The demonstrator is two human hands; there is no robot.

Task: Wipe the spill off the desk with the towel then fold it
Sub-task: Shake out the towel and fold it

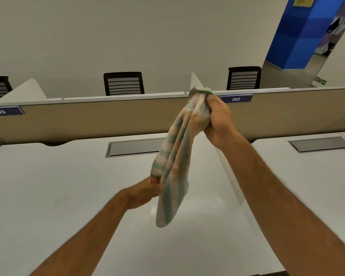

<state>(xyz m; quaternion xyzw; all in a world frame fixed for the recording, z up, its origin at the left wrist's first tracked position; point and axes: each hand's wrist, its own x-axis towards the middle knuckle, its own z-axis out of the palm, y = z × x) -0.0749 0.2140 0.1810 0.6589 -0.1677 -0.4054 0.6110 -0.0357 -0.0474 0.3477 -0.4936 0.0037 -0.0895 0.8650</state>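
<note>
A striped towel in pale orange, teal and white hangs bunched in the air above the white desk. My right hand grips its upper end, raised at the height of the beige partition. Lower down, my left hand pinches an edge of the towel near its lower part. The towel's bottom end dangles free above the desk. A faint shiny patch shows on the desk below the towel; I cannot tell if it is liquid.
A beige partition with labels 303 and 302 runs along the desk's far edge. A grey cable hatch sits in the desk, another on the neighbouring desk past a white divider. Black chairs stand behind.
</note>
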